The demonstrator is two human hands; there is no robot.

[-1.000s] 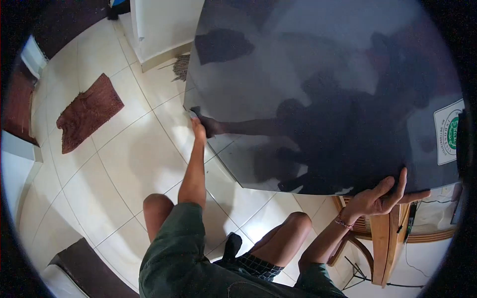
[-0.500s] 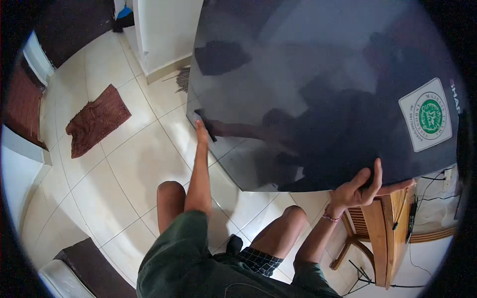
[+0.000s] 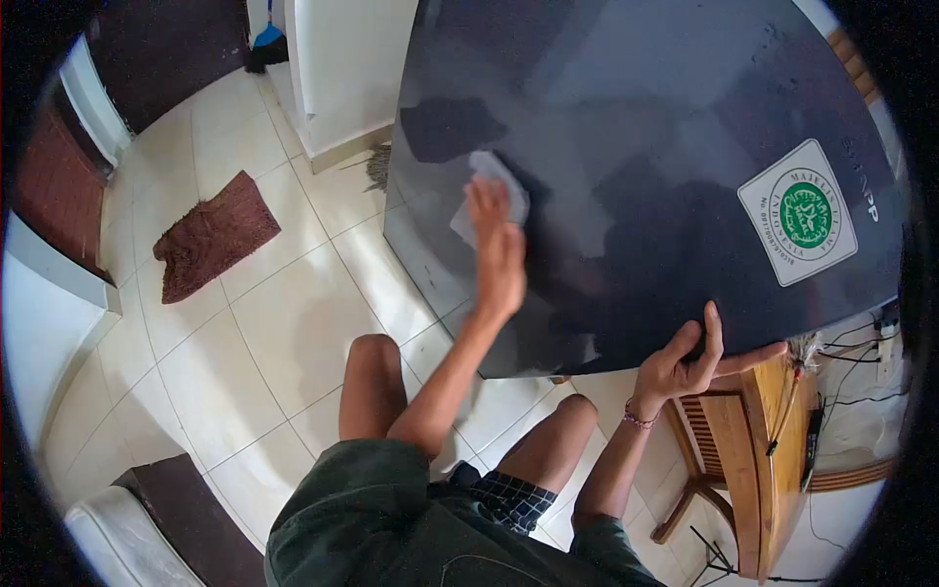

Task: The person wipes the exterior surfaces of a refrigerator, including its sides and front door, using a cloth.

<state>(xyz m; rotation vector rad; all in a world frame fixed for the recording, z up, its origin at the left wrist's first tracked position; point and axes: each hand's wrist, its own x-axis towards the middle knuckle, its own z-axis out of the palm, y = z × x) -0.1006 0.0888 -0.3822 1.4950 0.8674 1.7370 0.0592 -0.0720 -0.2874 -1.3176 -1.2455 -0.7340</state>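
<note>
The large glossy dark surface with a SHARP logo, which looks like a refrigerator [image 3: 626, 147], fills the upper right of the head view. My left hand [image 3: 501, 249] presses a thin pale grey cloth [image 3: 516, 201] against its face, near the left side. Motion blurs those fingers and the cloth slightly. My right hand [image 3: 680, 364] rests at the lower edge of the dark panel, fingers spread, thumb and one finger against the face, others stretched along the edge. A white sticker with a green emblem [image 3: 808, 213] is above and right of that hand.
A brown shaggy mat [image 3: 217, 238] lies on the tiled floor at left. A white wall corner [image 3: 347, 78] stands beside the panel. Wooden furniture [image 3: 748, 470] and cables [image 3: 849, 344] are at lower right. A blue-and-black broom [image 3: 267, 44] is at upper left.
My left hand has moved right, from the panel's left edge onto its face, with the cloth now plainly visible under it. My right hand stays at the lower edge. The view has shifted slightly.
</note>
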